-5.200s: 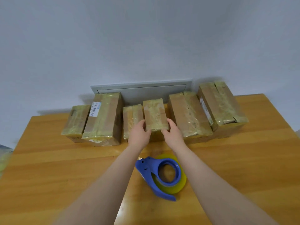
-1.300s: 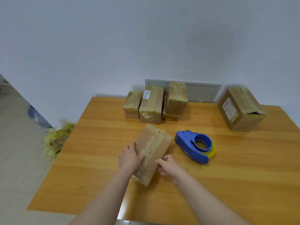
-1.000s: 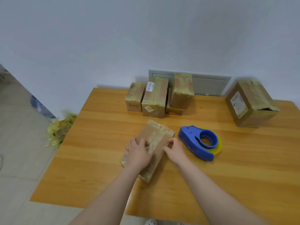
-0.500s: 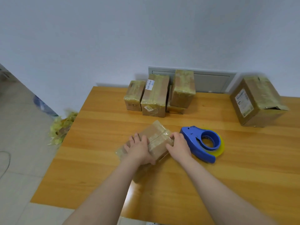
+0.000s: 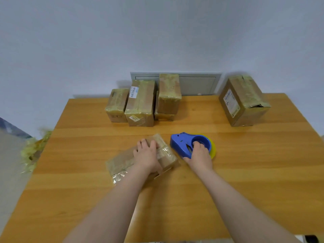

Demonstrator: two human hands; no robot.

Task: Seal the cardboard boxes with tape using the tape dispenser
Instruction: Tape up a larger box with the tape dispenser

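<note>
My left hand [image 5: 146, 155] lay on top of the cardboard box [image 5: 121, 162], fingers fairly straight and spread across its taped top, pressing it onto the wooden table [image 5: 254, 172]. The box lay on its side near the middle of the table, slanting from seven o'clock towards one o'clock, with loose clear tape wrinkled at its near end.

Just beside it, at its three o'clock, sat the blue tape dispenser [image 5: 180, 144]. My right hand [image 5: 199, 156] grasped it: fingers curled down into the round opening, thumb against the near side of the blue body. The yellowish tape roll [image 5: 213, 148] showed past my knuckles on the far right side.

At twelve o'clock, by the wall, stood a cluster of taped boxes [image 5: 140, 106], touching one another, one stacked on a lower one. A bigger box [image 5: 243, 102] stood well apart at two o'clock, its top corner torn. Off the table's edge at nine o'clock lay a heap of crumpled tape [image 5: 33, 149].
</note>
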